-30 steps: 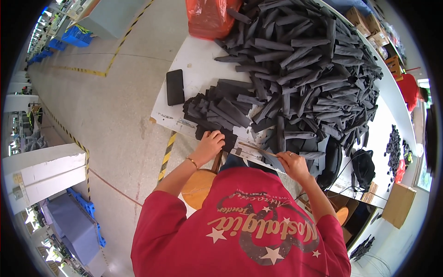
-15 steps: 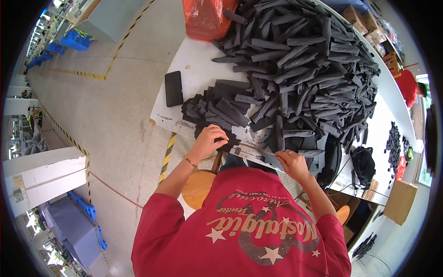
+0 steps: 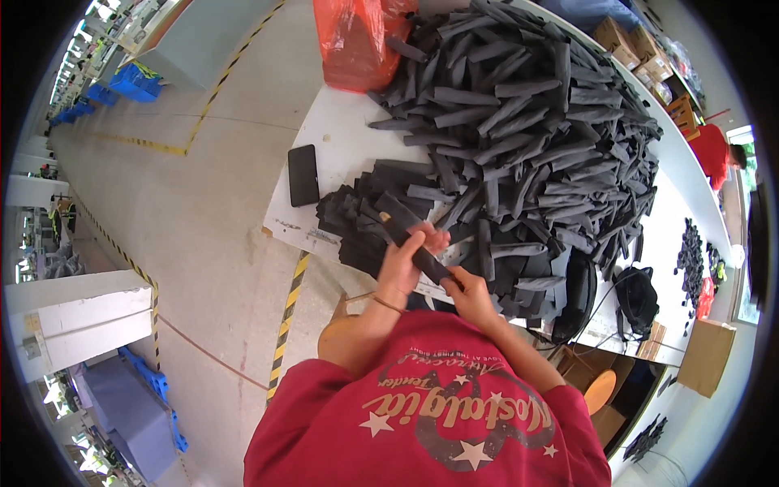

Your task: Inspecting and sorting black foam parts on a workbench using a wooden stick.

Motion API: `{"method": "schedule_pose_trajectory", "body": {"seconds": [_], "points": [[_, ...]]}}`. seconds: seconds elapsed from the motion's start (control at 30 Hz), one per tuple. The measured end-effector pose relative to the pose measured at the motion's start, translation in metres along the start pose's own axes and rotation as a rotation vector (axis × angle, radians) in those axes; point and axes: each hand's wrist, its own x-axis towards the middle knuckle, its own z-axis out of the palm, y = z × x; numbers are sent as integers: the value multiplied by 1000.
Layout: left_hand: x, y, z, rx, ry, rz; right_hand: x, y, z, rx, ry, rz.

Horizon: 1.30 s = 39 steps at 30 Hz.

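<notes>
A dark grey fabric sleeve (image 3: 430, 265) slants between my two hands at the table's near edge. My left hand (image 3: 403, 258) is wrapped round its middle, the fingertips slightly blurred. My right hand (image 3: 472, 297) pinches its lower end, close to my body. A small tan spot shows near the sleeve's far end. Just beyond my left hand lies a low stack of flat dark fabric pieces (image 3: 345, 213). The thin brownish stick seen earlier is out of sight, and I cannot tell where it is.
A large heap of dark fabric sleeves (image 3: 535, 122) covers much of the white table (image 3: 341, 122). A black phone (image 3: 303, 175) lies at the left edge, with a red plastic bag (image 3: 357, 45) behind. At right are a black bag (image 3: 637, 296) and cables. A wooden stool (image 3: 337, 337) stands below.
My left hand has moved right and slightly nearer, away from the stack, and now holds a sleeve. My right hand has shifted left and nearer; the thin stick no longer shows.
</notes>
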Motion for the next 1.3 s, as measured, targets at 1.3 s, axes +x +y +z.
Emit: {"method": "schedule_pose_trajectory", "body": {"seconds": [1.3], "points": [[98, 49, 67, 237, 364, 337, -77, -54, -98, -304, 200, 48]]}}
